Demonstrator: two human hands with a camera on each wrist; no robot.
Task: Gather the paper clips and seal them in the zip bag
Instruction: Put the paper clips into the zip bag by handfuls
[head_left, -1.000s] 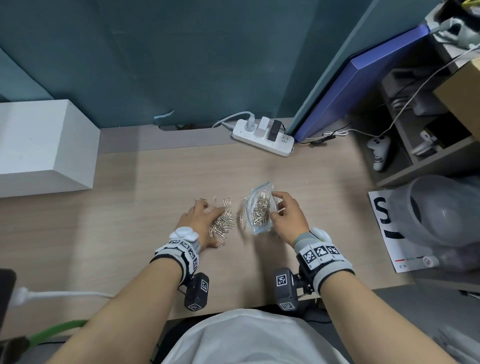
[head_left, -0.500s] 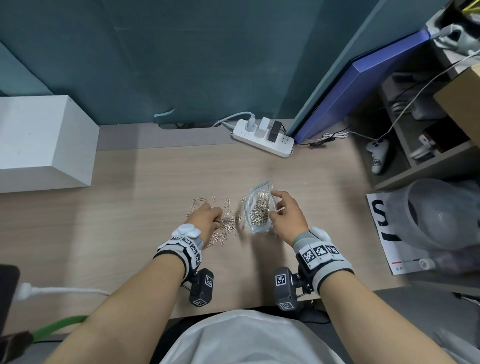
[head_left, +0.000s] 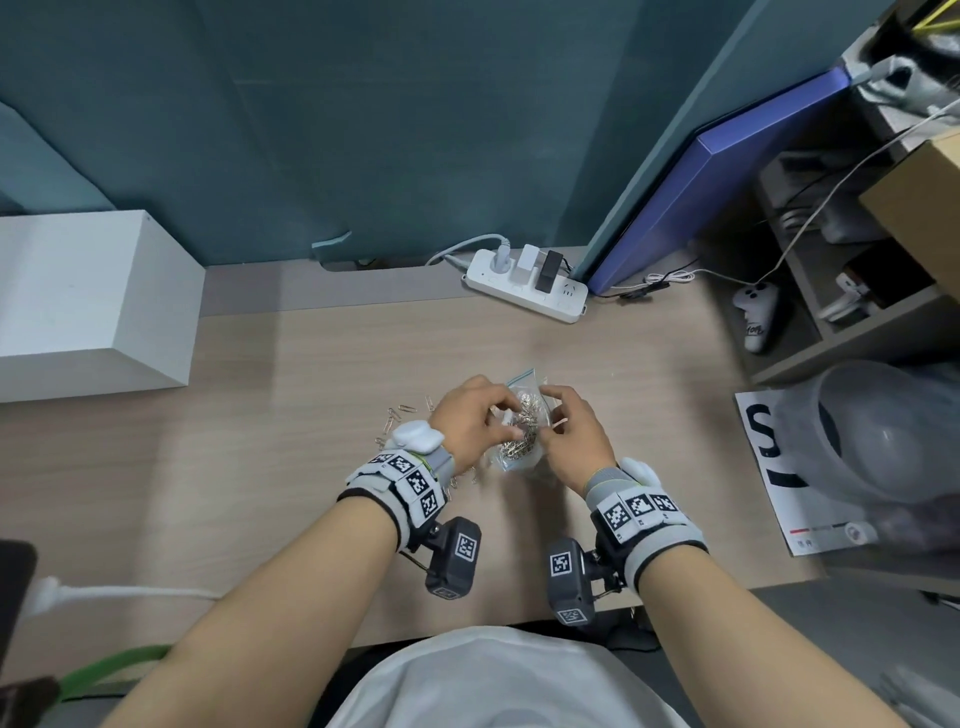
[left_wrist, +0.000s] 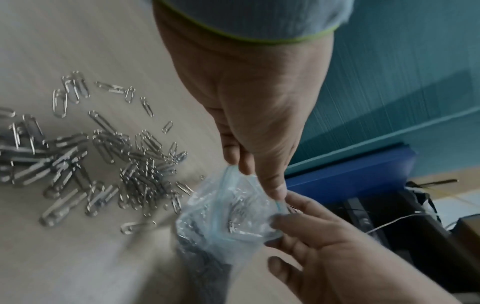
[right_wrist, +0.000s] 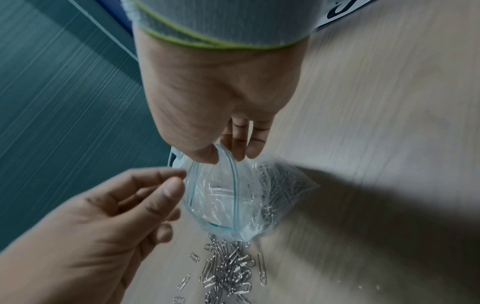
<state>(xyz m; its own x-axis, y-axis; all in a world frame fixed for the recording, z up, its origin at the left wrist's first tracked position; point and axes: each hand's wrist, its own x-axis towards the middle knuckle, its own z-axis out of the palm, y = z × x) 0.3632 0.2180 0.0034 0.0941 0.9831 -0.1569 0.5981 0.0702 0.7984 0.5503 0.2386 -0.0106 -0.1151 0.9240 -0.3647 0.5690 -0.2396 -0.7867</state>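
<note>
The clear zip bag (head_left: 519, 454) (left_wrist: 228, 216) (right_wrist: 233, 195) stands on the table, partly filled with silver paper clips. My right hand (head_left: 550, 408) (left_wrist: 285, 209) (right_wrist: 223, 157) pinches its blue-edged rim between thumb and fingers, and the mouth is open. My left hand (head_left: 501, 415) (left_wrist: 254, 179) (right_wrist: 179, 181) hovers at the mouth with loosely curled fingers touching the rim. I see no clip between them. Blurred clips show inside the mouth. Loose paper clips (head_left: 400, 415) (left_wrist: 116, 164) (right_wrist: 228, 267) lie on the wood just left of the bag, partly hidden by my left wrist in the head view.
A white power strip (head_left: 524, 286) lies at the back of the table (head_left: 311, 389). A white box (head_left: 78, 312) stands far left and a blue board (head_left: 727, 182) leans at the right. A printed sheet (head_left: 769, 467) and a clear container (head_left: 883, 431) sit at the right edge.
My left hand closed on clips in the pile, then moved right to the bag's mouth. My right hand kept holding the bag in about the same spot.
</note>
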